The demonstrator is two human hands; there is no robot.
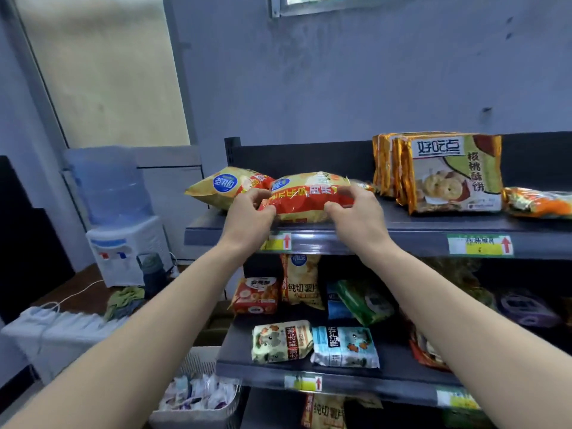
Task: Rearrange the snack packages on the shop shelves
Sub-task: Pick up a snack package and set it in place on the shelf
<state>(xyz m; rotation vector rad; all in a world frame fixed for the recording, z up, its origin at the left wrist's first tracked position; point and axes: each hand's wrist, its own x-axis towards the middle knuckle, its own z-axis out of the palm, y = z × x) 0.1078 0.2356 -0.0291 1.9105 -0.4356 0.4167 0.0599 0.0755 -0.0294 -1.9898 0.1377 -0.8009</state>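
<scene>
The top shelf (418,226) of the dark shelving crossed the right half of the frame at mid-height. A water dispenser (120,218) stood at centre left, beside the shelving. Biscuit packs (455,174) stood upright in a row at the right of the top shelf. A red-and-yellow chip bag (305,196) lay on its side at the shelf's front edge, centre frame. We gripped it at both ends: left hand (247,218) pinching the left end, right hand (359,218) curled on the right end. A second chip bag (223,187) lay just behind it, to the left. A price label (479,244) sat on the shelf lip, right.
</scene>
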